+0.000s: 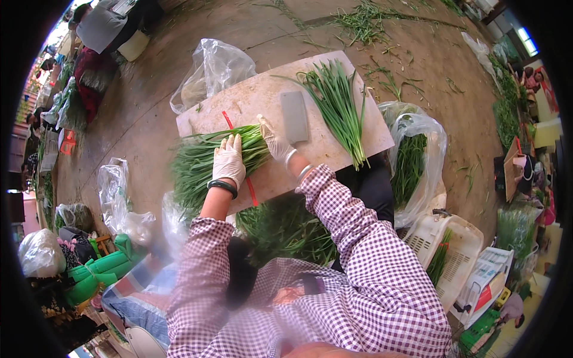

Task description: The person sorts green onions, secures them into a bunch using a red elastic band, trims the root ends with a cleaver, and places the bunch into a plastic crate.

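A thick bundle of long green chives (221, 149) lies across the left part of a pale board (262, 95), its pale stem ends to the right. My left hand (228, 160), in a whitish glove, rests flat on top of the bundle with its fingers stretched out. Against the stem ends is my gloved right hand (274, 140), fingers extended along them. A red strip (252, 192) runs beneath the bundle and shows at both sides. Just right of my right hand, a grey cleaver blade (293, 116) lies flat. Farther right on the board is a second chive bunch (340, 107).
A clear plastic bag (218, 68) sits behind the board. To the right stand a bag of greens (412, 161) and a white plastic basket (453, 250). Loose greens (286, 230) fill the space below the board. Scraps (364, 24) litter the floor; another person (104, 27) sits far left.
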Tool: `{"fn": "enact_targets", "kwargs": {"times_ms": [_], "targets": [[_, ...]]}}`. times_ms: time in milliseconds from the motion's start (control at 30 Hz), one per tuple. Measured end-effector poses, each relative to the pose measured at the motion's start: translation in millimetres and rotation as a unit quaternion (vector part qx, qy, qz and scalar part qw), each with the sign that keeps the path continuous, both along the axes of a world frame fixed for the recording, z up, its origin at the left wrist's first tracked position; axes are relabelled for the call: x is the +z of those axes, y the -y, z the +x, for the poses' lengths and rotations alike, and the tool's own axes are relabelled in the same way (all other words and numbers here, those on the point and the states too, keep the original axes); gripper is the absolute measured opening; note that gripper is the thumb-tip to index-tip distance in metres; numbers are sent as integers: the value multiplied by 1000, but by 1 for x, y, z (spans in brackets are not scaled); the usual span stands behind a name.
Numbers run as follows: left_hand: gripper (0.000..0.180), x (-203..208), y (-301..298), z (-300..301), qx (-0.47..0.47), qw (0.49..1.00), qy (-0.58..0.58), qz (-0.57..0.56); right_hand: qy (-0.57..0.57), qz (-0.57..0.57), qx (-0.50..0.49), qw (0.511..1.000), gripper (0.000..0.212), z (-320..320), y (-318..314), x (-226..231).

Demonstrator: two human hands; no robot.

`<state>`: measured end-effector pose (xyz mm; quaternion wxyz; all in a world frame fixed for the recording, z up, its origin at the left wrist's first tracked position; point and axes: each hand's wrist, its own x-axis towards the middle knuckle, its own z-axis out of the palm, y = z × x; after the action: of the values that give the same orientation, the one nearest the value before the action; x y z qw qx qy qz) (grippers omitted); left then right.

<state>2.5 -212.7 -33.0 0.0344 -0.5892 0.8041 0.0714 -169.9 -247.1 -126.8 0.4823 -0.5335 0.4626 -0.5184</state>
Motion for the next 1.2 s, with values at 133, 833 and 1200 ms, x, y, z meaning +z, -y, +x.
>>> {"fn": "enact_targets", "kwargs": {"times_ms": [133, 833, 1200], "targets": [[87, -1, -1, 6, 19, 999, 4, 40, -56, -38, -19, 998, 55, -12, -8, 28], [147, 10, 40, -11, 35, 991, 43, 119, -692, -63, 86, 714, 62, 51, 29, 34], [104, -1, 37, 3, 18, 997, 1, 75, -689, -107, 196, 690, 71, 40, 17, 88]]}}
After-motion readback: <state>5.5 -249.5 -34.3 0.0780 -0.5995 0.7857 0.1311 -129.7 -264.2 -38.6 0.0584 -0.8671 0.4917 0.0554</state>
